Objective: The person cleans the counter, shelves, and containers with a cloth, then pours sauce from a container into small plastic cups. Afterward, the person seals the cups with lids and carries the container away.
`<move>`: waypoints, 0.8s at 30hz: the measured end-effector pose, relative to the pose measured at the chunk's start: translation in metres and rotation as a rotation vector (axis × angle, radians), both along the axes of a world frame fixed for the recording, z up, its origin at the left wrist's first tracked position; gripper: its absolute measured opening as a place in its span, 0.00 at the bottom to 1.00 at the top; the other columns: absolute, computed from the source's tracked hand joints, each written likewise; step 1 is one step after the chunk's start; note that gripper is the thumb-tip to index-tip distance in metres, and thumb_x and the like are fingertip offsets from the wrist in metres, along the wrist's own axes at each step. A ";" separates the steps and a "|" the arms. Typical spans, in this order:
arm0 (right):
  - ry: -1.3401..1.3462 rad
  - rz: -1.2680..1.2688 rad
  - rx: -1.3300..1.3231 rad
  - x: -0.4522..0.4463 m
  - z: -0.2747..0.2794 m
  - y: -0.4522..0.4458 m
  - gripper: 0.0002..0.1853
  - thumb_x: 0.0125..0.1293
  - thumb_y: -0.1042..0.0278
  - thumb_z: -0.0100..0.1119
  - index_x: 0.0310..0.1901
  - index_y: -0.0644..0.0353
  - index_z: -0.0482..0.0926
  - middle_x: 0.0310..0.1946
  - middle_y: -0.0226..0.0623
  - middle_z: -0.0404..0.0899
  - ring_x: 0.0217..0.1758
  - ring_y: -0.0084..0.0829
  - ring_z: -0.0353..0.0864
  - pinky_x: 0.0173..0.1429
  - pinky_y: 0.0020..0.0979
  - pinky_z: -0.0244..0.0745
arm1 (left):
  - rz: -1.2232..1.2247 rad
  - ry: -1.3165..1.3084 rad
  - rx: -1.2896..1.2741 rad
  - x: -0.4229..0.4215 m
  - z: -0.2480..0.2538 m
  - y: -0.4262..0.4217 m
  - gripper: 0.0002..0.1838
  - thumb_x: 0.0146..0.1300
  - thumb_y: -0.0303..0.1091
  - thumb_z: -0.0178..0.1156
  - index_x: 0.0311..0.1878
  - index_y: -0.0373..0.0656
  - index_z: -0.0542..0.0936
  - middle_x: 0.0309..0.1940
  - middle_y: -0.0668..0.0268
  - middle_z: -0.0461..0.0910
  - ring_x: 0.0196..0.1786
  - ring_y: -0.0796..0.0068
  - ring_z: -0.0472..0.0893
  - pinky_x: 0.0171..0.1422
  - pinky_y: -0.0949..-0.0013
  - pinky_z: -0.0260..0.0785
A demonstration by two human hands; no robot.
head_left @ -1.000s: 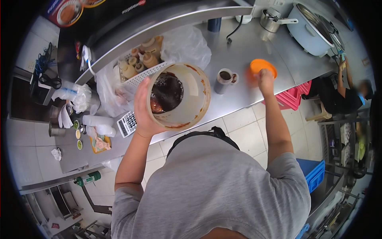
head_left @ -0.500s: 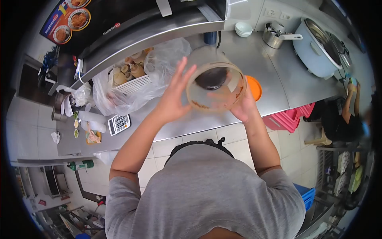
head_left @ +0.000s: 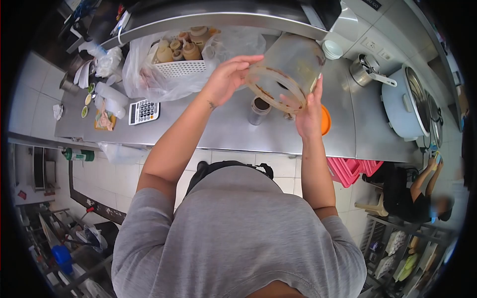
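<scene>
A large translucent plastic jar (head_left: 298, 57) is tilted between my hands, its open mouth facing down toward me. Reddish-brown residue clings around the inside of the rim, and a dark patch shows inside. My left hand (head_left: 227, 79) grips the rim's left side, fingers stretched along it. On the right, my right hand (head_left: 310, 111) holds the jar with fingers up its wall. Just below the mouth, a small clear jar (head_left: 259, 115) with dark contents stands on the steel counter (head_left: 208, 126). Beside my right hand lies an orange lid (head_left: 325, 120), partly hidden.
A white basket of squeeze bottles (head_left: 181, 68) sits in plastic wrapping at the back left. Left on the counter is a calculator (head_left: 144, 112). A metal pot (head_left: 364, 69) and a large rice cooker (head_left: 397, 109) stand right. A person (head_left: 417, 193) sits at far right.
The jar has moved up and tilted, its mouth turned lower. The small jar now shows below it. My left hand's spread fingers have come together against the rim. The view has shifted.
</scene>
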State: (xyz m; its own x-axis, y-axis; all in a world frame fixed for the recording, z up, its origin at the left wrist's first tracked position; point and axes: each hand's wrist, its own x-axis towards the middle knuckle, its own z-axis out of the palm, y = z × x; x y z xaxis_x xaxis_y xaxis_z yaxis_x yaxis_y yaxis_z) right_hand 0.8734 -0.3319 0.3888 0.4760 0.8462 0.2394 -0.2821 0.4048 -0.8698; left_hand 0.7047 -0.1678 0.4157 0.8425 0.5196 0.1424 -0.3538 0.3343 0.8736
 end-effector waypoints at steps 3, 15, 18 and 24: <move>-0.091 -0.007 -0.008 0.001 0.000 0.002 0.50 0.64 0.43 0.55 0.73 0.48 0.29 0.71 0.42 0.51 0.69 0.48 0.61 0.59 0.50 0.72 | 0.044 -0.030 -0.040 0.001 -0.006 0.000 0.20 0.63 0.30 0.50 0.58 0.35 0.74 0.59 0.59 0.73 0.61 0.69 0.71 0.65 0.61 0.62; -0.079 -0.011 -0.014 0.003 -0.008 0.009 0.55 0.59 0.48 0.62 0.74 0.50 0.30 0.73 0.40 0.45 0.73 0.45 0.52 0.68 0.56 0.56 | 0.089 -0.078 -0.087 0.003 -0.017 0.008 0.21 0.57 0.26 0.50 0.54 0.33 0.76 0.59 0.58 0.73 0.59 0.66 0.72 0.64 0.61 0.64; -0.071 -0.016 -0.002 0.000 -0.008 0.009 0.55 0.58 0.50 0.64 0.74 0.49 0.31 0.73 0.39 0.45 0.74 0.43 0.50 0.70 0.50 0.53 | 0.099 -0.084 -0.092 0.003 -0.021 0.008 0.21 0.55 0.26 0.49 0.54 0.33 0.76 0.60 0.57 0.72 0.59 0.66 0.72 0.65 0.61 0.64; -0.066 -0.004 0.019 -0.004 -0.008 0.010 0.54 0.58 0.54 0.64 0.74 0.50 0.33 0.73 0.39 0.43 0.75 0.40 0.49 0.74 0.40 0.48 | 0.104 -0.090 -0.125 -0.001 -0.024 0.007 0.22 0.54 0.26 0.49 0.53 0.32 0.77 0.61 0.57 0.72 0.59 0.66 0.72 0.66 0.62 0.63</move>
State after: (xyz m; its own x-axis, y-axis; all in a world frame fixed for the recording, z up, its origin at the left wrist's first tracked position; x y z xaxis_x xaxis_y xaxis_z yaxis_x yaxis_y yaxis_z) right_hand 0.8691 -0.3223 0.3806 0.4621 0.8392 0.2867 -0.2226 0.4226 -0.8785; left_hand 0.7041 -0.1609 0.3917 0.7699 0.6218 0.1437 -0.4670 0.3954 0.7910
